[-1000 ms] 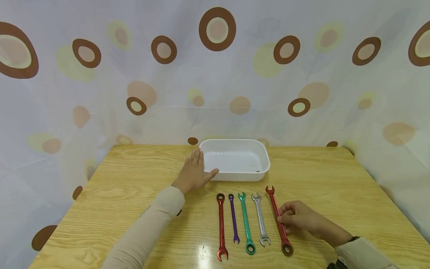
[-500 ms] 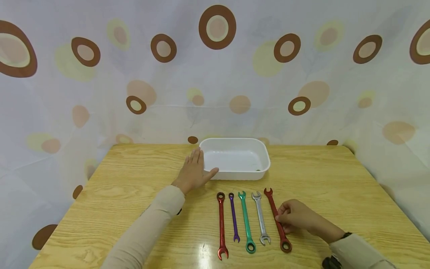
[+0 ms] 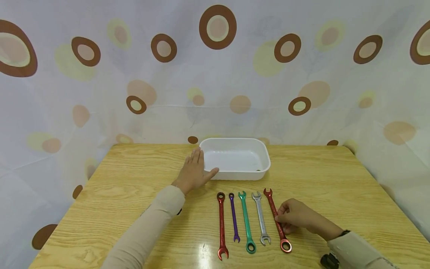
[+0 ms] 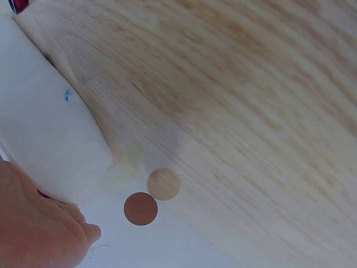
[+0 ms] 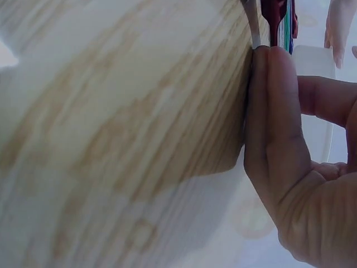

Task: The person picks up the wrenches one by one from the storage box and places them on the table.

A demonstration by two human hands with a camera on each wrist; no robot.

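Observation:
In the head view, my left hand [image 3: 193, 172] rests with straight fingers on the left end of a white plastic tub [image 3: 235, 175], its thumb over the front rim. My right hand [image 3: 295, 216] pinches a red combination wrench [image 3: 280, 235] around mid-handle; the wrench lies slightly slanted at the right end of a row. In the right wrist view, my right fingers [image 5: 281, 100] meet the red wrench [image 5: 273, 17] close to the tabletop. To its left lie a silver wrench [image 3: 260, 216], a green one [image 3: 246, 220], a small purple one [image 3: 234, 218] and another red wrench [image 3: 221, 224].
Under everything is a wood-grain table [image 3: 134, 164]. A patterned cloth [image 3: 188, 82] hangs behind it and along both sides. The tub stands at the table's back, beyond the wrenches.
My right hand has shifted a little left with the right-hand red wrench, bringing it closer to the silver one and in line with the row. My left hand has stayed on the tub.

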